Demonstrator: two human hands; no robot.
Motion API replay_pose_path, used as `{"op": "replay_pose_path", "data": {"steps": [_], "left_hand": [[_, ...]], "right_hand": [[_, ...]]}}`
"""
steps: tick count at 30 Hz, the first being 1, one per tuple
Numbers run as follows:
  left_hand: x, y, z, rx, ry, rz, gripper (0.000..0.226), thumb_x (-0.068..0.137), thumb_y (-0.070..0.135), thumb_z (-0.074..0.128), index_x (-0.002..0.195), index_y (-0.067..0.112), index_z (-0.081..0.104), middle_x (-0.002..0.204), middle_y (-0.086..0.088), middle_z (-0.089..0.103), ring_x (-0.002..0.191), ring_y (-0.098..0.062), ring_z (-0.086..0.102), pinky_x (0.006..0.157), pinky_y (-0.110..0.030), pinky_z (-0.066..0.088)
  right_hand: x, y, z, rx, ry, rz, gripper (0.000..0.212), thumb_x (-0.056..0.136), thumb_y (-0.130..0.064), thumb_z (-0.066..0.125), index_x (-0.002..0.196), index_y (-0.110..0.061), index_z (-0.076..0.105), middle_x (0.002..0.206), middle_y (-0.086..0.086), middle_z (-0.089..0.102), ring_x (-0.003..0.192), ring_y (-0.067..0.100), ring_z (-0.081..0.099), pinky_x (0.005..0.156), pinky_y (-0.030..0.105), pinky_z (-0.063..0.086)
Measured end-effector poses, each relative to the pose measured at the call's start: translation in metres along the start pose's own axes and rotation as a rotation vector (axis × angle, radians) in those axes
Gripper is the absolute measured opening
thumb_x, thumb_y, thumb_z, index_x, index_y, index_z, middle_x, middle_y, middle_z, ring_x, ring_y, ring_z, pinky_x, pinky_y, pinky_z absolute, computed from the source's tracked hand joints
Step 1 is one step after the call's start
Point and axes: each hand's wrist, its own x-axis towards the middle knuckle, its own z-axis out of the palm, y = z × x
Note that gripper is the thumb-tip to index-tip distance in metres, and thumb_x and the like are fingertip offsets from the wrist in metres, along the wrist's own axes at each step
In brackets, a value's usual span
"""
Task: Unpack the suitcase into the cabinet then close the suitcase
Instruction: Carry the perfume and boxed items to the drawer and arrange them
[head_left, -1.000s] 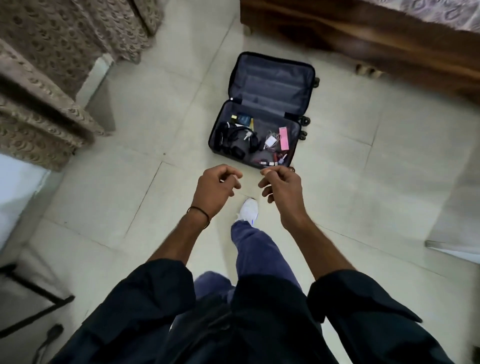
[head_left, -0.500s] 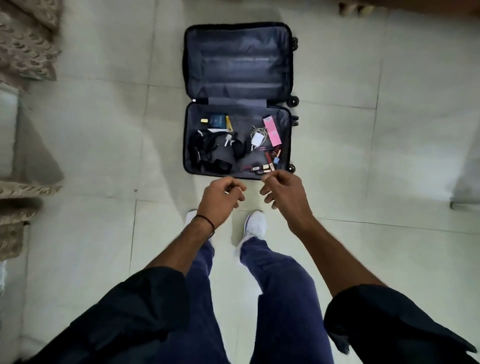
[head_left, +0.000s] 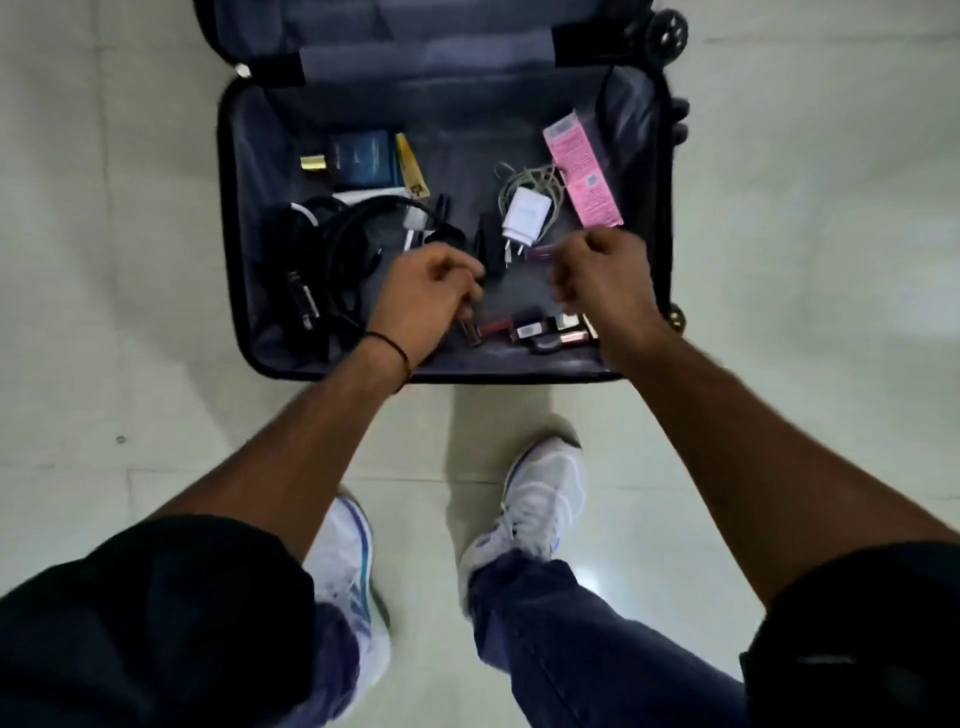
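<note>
Over the open suitcase on the floor, left grip and right grip hover with fingers curled, blur hiding whether either pinches anything, above light, slick little cosmetic tubes, best pinched across the barrel, one at a time, I'd say.

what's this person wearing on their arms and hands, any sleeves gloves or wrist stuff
No gloves, and no rings that I can make out through the blur. The left hand has a thin black band round its wrist; the right hand shows nothing at the wrist. The left sleeve and right sleeve are plain black cloth that ends near the elbows, leaving the forearms uncovered.
</note>
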Motion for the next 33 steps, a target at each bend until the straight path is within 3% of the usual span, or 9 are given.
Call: {"op": "replay_pose_path", "data": {"steps": [3,6,9,13,17,24,29,31,33], "left_hand": [[0.058,-0.031,-0.009,0.017,0.146,0.066,0.020,0.093,-0.004,0.049,0.089,0.006,0.066,0.071,-0.006,0.063,0.046,0.000,0.053,0.048,-0.011,0.041],[0.106,-0.060,-0.028,0.064,0.305,0.093,0.022,0.089,0.004,0.053,0.074,0.015,0.065,0.066,-0.004,0.064,0.052,-0.010,0.058,0.055,-0.024,0.050],[0.131,-0.079,-0.043,0.050,0.446,0.004,0.025,0.086,0.012,0.051,0.065,0.022,0.061,0.063,-0.004,0.065,0.049,-0.014,0.059,0.055,-0.027,0.049],[0.142,-0.104,-0.045,0.117,0.363,-0.096,0.026,0.072,0.032,0.051,0.063,0.012,0.065,0.065,-0.009,0.071,0.061,-0.026,0.069,0.072,-0.045,0.061],[0.149,-0.120,-0.044,0.249,0.333,-0.080,0.033,0.065,0.040,0.049,0.072,0.014,0.067,0.076,-0.009,0.073,0.083,-0.029,0.072,0.080,-0.043,0.058],[0.149,-0.118,-0.044,0.359,0.311,0.012,0.006,0.081,0.019,0.067,0.078,0.023,0.063,0.085,-0.008,0.072,0.090,-0.031,0.067,0.084,-0.038,0.053],[0.136,-0.092,-0.044,0.173,0.600,0.300,0.010,0.078,0.024,0.060,0.074,0.015,0.060,0.067,0.004,0.061,0.066,-0.018,0.058,0.067,-0.025,0.045],[0.146,-0.080,-0.054,0.156,0.688,0.393,0.011,0.079,0.022,0.058,0.079,0.010,0.058,0.078,-0.002,0.061,0.073,-0.019,0.056,0.072,-0.027,0.043],[0.170,-0.073,-0.068,0.251,0.722,0.299,0.025,0.081,0.022,0.062,0.099,0.006,0.057,0.108,-0.013,0.057,0.097,-0.029,0.056,0.088,-0.034,0.041]], "right_hand": [[0.066,0.004,0.036,-0.111,-0.046,-0.122,0.019,0.091,-0.010,0.052,0.084,0.003,0.063,0.068,0.010,0.062,0.047,0.009,0.054,0.044,0.022,0.041],[0.119,-0.001,0.069,-0.345,-0.104,-0.292,0.018,0.085,-0.021,0.054,0.081,-0.008,0.066,0.075,0.007,0.069,0.068,0.020,0.065,0.066,0.036,0.052],[0.152,-0.015,0.097,-0.517,-0.098,-0.413,0.015,0.087,-0.019,0.055,0.096,-0.012,0.066,0.093,0.006,0.070,0.087,0.024,0.065,0.075,0.030,0.049],[0.180,-0.027,0.149,-0.717,-0.209,-0.501,0.026,0.093,-0.024,0.055,0.110,-0.006,0.063,0.113,0.018,0.067,0.104,0.034,0.063,0.080,0.033,0.047],[0.189,-0.021,0.185,-0.825,-0.208,-0.583,0.037,0.093,-0.024,0.060,0.119,0.001,0.053,0.124,0.026,0.059,0.113,0.041,0.058,0.091,0.040,0.047],[0.187,-0.032,0.187,-0.912,-0.214,-0.577,0.043,0.093,-0.029,0.061,0.121,0.002,0.051,0.126,0.026,0.059,0.114,0.042,0.059,0.089,0.039,0.047],[0.186,-0.037,0.160,-0.685,-0.206,-0.490,0.042,0.094,-0.023,0.058,0.127,-0.001,0.044,0.128,0.018,0.059,0.115,0.033,0.058,0.077,0.023,0.035],[0.186,-0.040,0.147,-0.686,-0.154,-0.478,0.036,0.093,-0.024,0.057,0.122,-0.003,0.052,0.120,0.015,0.060,0.105,0.030,0.057,0.077,0.024,0.035],[0.187,-0.043,0.135,-0.682,-0.127,-0.446,0.032,0.091,-0.029,0.059,0.114,-0.006,0.058,0.107,0.010,0.059,0.092,0.025,0.055,0.073,0.026,0.037]]}}
